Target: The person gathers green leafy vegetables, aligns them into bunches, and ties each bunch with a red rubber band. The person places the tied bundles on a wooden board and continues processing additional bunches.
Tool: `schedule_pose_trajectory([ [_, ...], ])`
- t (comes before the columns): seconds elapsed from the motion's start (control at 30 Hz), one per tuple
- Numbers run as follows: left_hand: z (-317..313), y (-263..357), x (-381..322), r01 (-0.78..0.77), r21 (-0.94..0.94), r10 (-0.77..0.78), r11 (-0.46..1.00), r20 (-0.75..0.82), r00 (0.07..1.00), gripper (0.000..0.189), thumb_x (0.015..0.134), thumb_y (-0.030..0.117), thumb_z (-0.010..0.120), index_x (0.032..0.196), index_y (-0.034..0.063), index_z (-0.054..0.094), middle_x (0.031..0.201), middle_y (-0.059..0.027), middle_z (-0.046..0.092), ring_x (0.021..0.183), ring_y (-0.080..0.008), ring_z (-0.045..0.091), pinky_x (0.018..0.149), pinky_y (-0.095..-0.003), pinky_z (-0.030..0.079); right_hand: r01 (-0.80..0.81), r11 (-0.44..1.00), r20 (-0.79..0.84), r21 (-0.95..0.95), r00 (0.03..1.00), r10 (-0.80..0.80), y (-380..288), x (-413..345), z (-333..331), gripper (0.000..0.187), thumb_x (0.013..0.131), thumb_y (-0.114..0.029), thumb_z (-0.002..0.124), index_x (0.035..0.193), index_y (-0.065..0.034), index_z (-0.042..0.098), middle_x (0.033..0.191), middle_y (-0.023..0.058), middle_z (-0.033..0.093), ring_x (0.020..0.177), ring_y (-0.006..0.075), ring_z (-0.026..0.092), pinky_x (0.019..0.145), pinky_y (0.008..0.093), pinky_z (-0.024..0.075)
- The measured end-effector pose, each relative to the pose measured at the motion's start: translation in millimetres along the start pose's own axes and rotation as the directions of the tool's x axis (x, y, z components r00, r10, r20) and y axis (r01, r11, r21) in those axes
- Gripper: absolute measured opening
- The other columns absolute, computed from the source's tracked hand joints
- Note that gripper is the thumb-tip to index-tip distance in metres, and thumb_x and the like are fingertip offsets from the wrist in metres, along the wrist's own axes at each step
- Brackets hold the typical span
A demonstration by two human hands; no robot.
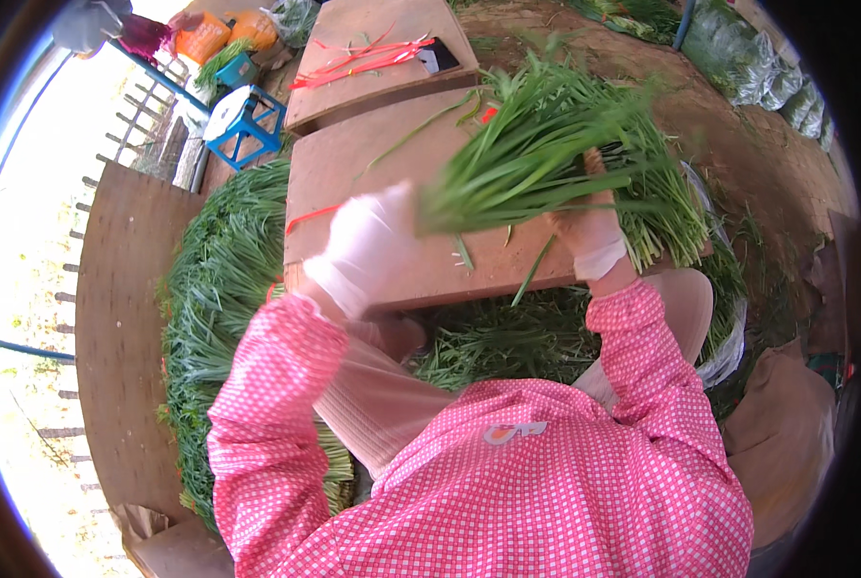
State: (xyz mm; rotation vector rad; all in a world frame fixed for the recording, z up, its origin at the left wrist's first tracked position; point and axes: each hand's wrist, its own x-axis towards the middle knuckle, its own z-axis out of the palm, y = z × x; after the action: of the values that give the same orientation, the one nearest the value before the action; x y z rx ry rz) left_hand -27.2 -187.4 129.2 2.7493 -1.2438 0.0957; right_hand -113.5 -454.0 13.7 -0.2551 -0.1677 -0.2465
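Observation:
A bunch of long green leaves, apparently garlic chives, is held above the wooden table. My right hand, in a pale glove with brownish fingers, grips the bunch from its right side. My left hand, in a white glove, is at the bunch's left end. Motion blurs it, and its fingers cannot be made out. Behind my right hand, a heap of the same greens lies on the table's right side, pale stems towards me. A red tie lies near the table's left edge.
Red ties and a dark phone-like object lie on a farther board. Bundled greens are stacked on my left beside a plywood panel. A blue stool stands beyond. Loose leaves cover the ground below.

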Motion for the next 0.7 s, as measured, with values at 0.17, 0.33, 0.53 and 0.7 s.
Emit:
schedule_pose_trajectory([
  [0.17,-93.8,-65.8,42.8,-0.037,0.133,0.103,0.990,-0.534,0.839,0.042,0.077,0.030,0.075,0.108,0.0045,0.062,0.083,-0.0190,0.069,0.079,-0.0387,0.069,0.068,-0.0474,0.055,-0.049,0.970,-0.113,-0.236,0.993,0.023,-4.2,10.4,-15.6,0.053,0.099,-0.047,0.054,0.130,-0.0042,0.057,0.127,0.0144,0.063,0.119,0.0265,0.059,0.103,0.0382,0.0473],
  [0.33,-141.8,-117.3,85.2,0.426,0.202,-0.215,0.882,-0.632,0.745,0.050,0.090,0.035,0.058,0.137,0.0194,0.051,0.100,-0.0185,0.072,0.093,-0.0392,0.070,0.079,-0.0486,0.054,-0.028,0.474,-0.032,-0.880,0.999,-0.002,53.5,25.3,-13.8,0.050,0.097,-0.042,0.060,0.128,-0.0027,0.057,0.112,0.0141,0.070,0.103,0.0253,0.067,0.089,0.0373,0.0528],
  [0.53,-67.5,-158.2,80.6,0.536,0.299,-0.335,0.790,-0.522,0.785,0.043,0.092,0.028,0.054,0.134,0.0188,0.051,0.102,-0.0181,0.072,0.094,-0.0382,0.070,0.080,-0.0501,0.054,0.185,-0.790,0.131,-0.585,0.982,0.133,140.7,60.5,2.0,0.038,0.091,-0.035,0.064,0.111,-0.0035,0.066,0.099,0.0167,0.071,0.093,0.0277,0.070,0.074,0.0382,0.0551],
  [0.7,-7.7,-159.7,42.1,0.566,0.319,-0.489,0.760,-0.291,0.822,0.043,0.087,0.014,0.057,0.130,0.0173,0.055,0.094,-0.0127,0.072,0.085,-0.0338,0.071,0.072,-0.0456,0.055,0.240,-0.897,0.079,-0.370,0.971,0.227,182.6,78.8,-12.3,0.018,0.084,-0.023,0.065,0.091,-0.0072,0.072,0.085,0.0126,0.072,0.081,0.0298,0.071,0.066,0.0407,0.0552],
])
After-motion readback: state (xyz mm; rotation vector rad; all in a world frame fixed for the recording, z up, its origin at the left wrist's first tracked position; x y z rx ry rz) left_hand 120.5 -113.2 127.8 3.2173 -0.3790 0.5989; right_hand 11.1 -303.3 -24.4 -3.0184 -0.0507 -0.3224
